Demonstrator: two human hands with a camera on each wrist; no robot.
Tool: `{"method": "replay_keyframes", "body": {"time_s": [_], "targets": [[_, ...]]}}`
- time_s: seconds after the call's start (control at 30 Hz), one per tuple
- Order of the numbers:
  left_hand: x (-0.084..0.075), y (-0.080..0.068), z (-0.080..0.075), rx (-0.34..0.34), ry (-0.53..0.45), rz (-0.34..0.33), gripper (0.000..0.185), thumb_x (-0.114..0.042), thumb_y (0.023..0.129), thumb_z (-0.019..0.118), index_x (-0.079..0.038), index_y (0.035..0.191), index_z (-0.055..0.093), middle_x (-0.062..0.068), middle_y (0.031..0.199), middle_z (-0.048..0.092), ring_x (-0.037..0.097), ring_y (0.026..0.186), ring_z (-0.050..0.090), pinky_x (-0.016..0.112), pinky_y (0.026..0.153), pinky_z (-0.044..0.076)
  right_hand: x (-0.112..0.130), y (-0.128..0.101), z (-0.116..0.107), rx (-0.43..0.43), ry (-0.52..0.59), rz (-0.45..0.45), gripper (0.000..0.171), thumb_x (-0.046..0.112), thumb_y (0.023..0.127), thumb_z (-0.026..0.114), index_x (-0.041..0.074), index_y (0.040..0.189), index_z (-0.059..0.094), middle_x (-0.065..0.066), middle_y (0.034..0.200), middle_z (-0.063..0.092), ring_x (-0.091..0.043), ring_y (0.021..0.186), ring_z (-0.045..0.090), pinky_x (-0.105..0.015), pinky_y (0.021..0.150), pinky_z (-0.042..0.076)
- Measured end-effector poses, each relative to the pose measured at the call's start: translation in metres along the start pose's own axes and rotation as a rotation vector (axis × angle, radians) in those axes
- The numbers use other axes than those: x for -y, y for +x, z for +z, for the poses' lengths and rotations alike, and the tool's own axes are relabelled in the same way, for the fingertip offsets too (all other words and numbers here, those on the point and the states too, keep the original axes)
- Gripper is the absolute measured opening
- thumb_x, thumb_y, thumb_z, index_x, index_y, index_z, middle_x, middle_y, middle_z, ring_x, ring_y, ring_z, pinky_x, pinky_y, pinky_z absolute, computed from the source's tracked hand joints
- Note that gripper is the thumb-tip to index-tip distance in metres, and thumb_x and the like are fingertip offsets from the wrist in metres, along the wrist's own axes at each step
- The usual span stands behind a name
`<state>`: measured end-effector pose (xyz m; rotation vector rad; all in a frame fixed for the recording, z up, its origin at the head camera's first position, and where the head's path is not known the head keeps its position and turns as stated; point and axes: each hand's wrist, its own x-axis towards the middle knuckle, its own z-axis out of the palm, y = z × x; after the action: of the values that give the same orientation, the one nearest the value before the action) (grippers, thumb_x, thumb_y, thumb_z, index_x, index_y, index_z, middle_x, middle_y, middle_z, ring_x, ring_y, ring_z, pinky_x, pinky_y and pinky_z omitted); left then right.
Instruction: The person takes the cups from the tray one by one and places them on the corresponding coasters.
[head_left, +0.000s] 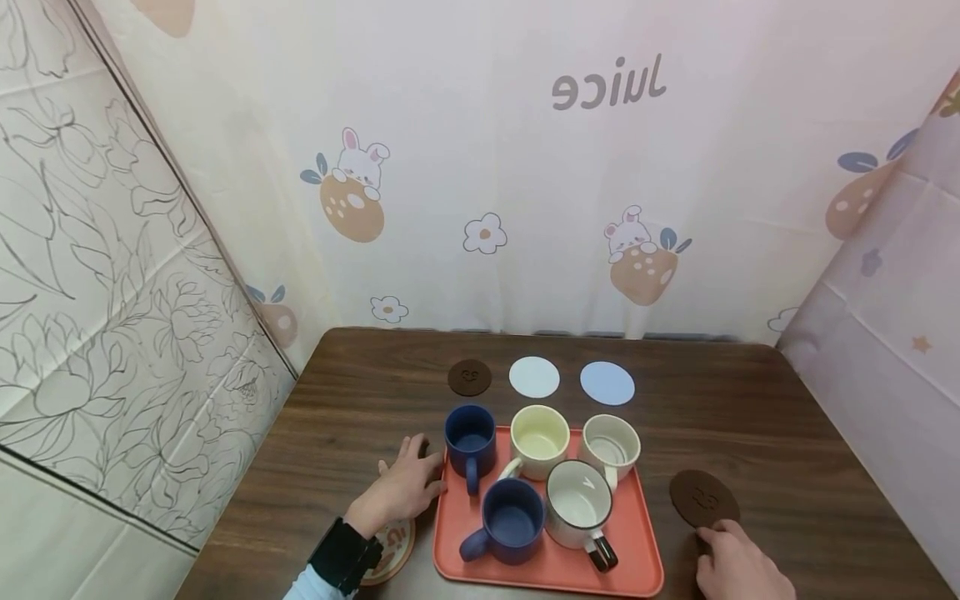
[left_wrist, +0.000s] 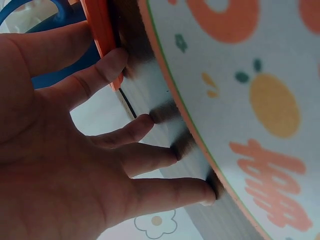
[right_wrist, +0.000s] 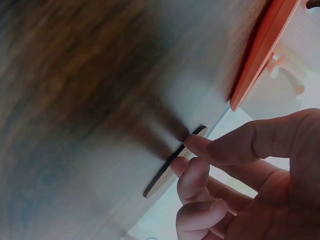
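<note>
From the head view, the right hand point(head_left: 738, 562) touches the dark brown coaster point(head_left: 703, 497) at the tray's point(head_left: 645, 575) four o'clock; the left hand point(head_left: 408, 486) rests flat at nine o'clock. The left wrist view shows its fingers point(left_wrist: 150, 155) straight on the table point(left_wrist: 165, 100). In the right wrist view, curled fingertips point(right_wrist: 192, 150) pinch the coaster's near edge; it looks thin, light and stiff, best lifted by the rim.

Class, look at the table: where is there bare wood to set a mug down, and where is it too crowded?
Bare wood lies left of the brown coaster toward the table edge, and right of the blue coaster, behind the dark coaster. The orange tray is crowded with five mugs; the left hand and right hand flank it.
</note>
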<state>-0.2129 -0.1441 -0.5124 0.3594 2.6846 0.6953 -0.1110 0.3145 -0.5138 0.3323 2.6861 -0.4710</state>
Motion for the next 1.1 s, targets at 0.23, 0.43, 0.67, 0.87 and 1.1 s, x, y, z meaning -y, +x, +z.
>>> {"method": "replay_keyframes", "body": {"time_s": [0.23,0.43,0.67,0.87,1.1], "targets": [[0.0,0.0,0.001,-0.005,0.003,0.003,0.038,-0.027,0.104,0.069,-0.014,0.139,0.066,0.026,0.161,0.033,0.057,0.152,0.016,0.09,0.1,0.012,0.001,0.002,0.0,-0.024,0.006,-0.014,0.042,0.007,0.09,0.064,-0.011,0.128,0.066,-0.032,0.131,0.055,-0.046,0.096,0.066,-0.061,0.069,0.053],[0.001,-0.001,0.001,-0.008,0.0,0.007,0.037,-0.026,0.104,0.069,-0.014,0.139,0.067,0.026,0.161,0.033,0.057,0.152,0.015,0.091,0.1,0.012,-0.001,0.003,0.0,-0.042,0.013,0.009,0.047,0.009,0.091,0.062,-0.011,0.133,0.062,-0.035,0.135,0.05,-0.049,0.096,0.065,-0.063,0.068,0.052],[0.001,-0.001,0.0,0.001,-0.01,0.008,0.037,-0.026,0.104,0.068,-0.015,0.139,0.067,0.027,0.161,0.032,0.057,0.153,0.015,0.09,0.1,0.012,0.003,0.005,0.0,-0.045,-0.005,-0.002,0.051,0.008,0.091,0.064,-0.014,0.137,0.058,-0.036,0.137,0.047,-0.059,0.108,0.06,-0.066,0.073,0.052],[0.0,-0.002,0.0,-0.006,-0.007,0.011,0.037,-0.025,0.104,0.069,-0.014,0.139,0.067,0.027,0.161,0.033,0.057,0.152,0.015,0.09,0.101,0.012,0.003,0.006,-0.001,-0.053,-0.004,0.009,0.052,0.007,0.09,0.063,-0.014,0.137,0.056,-0.038,0.136,0.045,-0.054,0.102,0.062,-0.064,0.071,0.053],[0.0,-0.001,0.0,-0.006,0.006,0.009,0.039,-0.026,0.104,0.069,-0.014,0.14,0.066,0.027,0.16,0.033,0.057,0.152,0.016,0.09,0.1,0.013,0.001,0.012,-0.002,-0.045,0.009,0.0,0.054,0.007,0.09,0.063,-0.012,0.14,0.055,-0.039,0.138,0.043,-0.061,0.107,0.059,-0.066,0.07,0.052]]}}
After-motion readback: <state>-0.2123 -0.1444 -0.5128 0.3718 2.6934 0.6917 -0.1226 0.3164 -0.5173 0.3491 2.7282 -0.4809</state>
